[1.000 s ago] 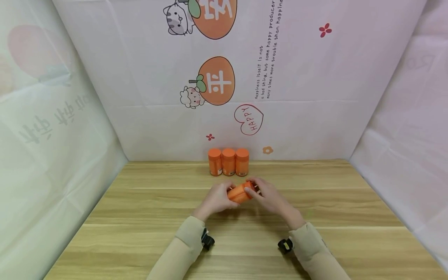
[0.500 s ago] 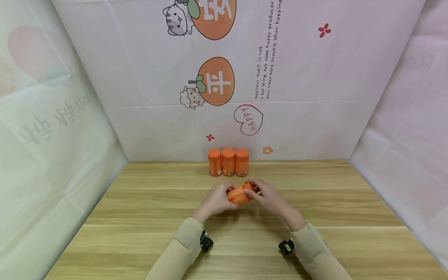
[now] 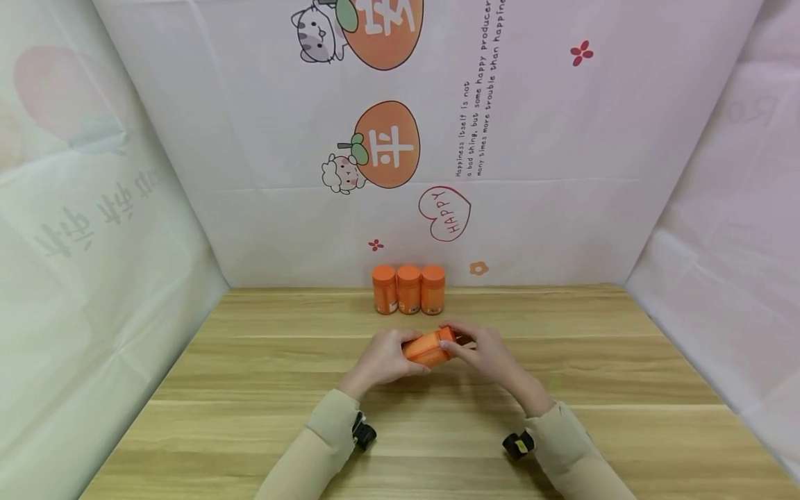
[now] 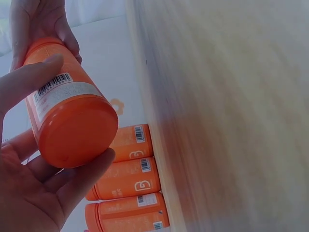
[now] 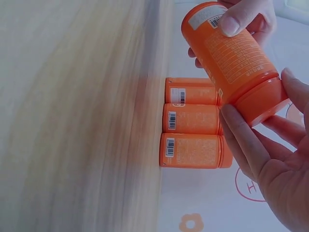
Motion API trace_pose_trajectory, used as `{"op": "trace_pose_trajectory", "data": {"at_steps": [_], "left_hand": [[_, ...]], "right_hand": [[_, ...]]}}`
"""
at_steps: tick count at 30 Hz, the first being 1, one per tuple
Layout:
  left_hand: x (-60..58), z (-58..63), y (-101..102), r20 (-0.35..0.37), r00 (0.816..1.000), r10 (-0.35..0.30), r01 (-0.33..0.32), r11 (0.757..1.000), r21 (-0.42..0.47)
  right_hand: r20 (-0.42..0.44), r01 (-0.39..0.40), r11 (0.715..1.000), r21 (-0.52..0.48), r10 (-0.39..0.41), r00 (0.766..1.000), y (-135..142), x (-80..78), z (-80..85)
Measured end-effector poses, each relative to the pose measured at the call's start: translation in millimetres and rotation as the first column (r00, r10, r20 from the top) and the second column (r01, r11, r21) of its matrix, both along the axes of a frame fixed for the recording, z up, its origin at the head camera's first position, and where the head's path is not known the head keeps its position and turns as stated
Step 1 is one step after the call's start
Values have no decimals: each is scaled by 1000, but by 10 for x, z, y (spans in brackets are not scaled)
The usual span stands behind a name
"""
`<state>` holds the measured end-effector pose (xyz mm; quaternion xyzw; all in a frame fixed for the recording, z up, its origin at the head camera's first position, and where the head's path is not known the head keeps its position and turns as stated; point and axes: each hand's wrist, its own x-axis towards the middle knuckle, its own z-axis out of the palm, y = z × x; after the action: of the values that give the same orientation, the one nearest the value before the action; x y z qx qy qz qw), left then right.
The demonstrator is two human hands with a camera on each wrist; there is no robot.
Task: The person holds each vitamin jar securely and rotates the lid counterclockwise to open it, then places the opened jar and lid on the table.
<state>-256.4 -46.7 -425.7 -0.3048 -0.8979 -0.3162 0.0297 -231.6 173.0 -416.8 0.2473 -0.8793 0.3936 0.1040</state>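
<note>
Between my two hands an orange bottle (image 3: 430, 348) is held tilted above the table, its lid end toward the right. My left hand (image 3: 385, 355) grips the bottle's body near its base, thumb across the label beside a barcode (image 4: 54, 83). With thumb and fingers my right hand (image 3: 486, 353) holds the orange lid (image 5: 260, 99) at the other end. The lid sits on the bottle. Behind the hands, three matching orange bottles (image 3: 409, 290) stand upright side by side, lids on.
The wood-grain table (image 3: 262, 389) spreads around the hands. A white printed sheet (image 3: 281, 229) rises at its back edge, right behind the standing bottles, with more white sheets (image 3: 719, 243) at both sides. Small black cameras (image 3: 517, 444) are worn on the wrists.
My right hand and forearm have shifted slightly right, with the fingers changing position on the lid. The left forearm has moved slightly left. The standing bottles stay put.
</note>
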Motion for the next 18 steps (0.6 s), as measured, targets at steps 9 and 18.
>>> {"op": "trace_pose_trajectory", "data": {"at_steps": [9, 18], "left_hand": [[-2, 10, -58, 24, 999, -41, 41, 999, -12], [-7, 19, -97, 67, 996, -56, 56, 998, -4]], "right_hand": [[5, -39, 999, -27, 40, 999, 2, 29, 14], [47, -88, 994, -67, 91, 995, -9, 40, 49]]}}
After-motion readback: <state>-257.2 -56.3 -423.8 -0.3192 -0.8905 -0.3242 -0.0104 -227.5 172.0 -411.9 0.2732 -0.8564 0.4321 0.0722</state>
